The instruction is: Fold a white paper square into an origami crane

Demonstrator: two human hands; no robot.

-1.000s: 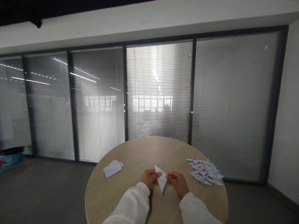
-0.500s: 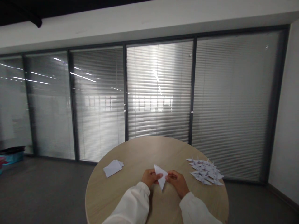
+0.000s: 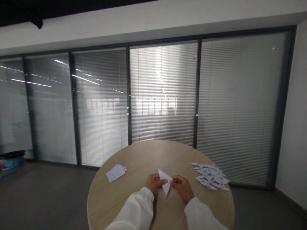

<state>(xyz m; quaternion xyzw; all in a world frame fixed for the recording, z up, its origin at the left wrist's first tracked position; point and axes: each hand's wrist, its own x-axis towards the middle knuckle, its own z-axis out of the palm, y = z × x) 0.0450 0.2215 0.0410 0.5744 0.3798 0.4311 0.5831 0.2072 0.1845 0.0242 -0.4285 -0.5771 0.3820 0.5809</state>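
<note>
left hand (image 3: 153,183) pinches a folded paper (image 3: 165,175), thumb on the near face & fingers tucked behind; right hand (image 3: 184,187) has the opp. edge nipped btwn thumb & fingertips. paper's white, kite-ish, 1 pt up & 1 down, btwn the 2 hands at the near half of the round table (image 3: 155,153); can't tell from here if its low tip touches the top. white sleeves (image 3: 137,207) reach both wrists. on the table's left side a small stack (image 3: 115,174) of white sheets lies flat, a bit fanned, apart from the left hand. on the right, near the edge, sits a heap (image 3: 211,175) of folded white pcs w/ spiky tips, too jumbled for me to count. beyond the table there's a glass partition (image 3: 163,95) w/ blinds & dark frames; far left, a blue tub (image 3: 13,161) w/ a black top on the grey floor (image 3: 55,191).
</note>
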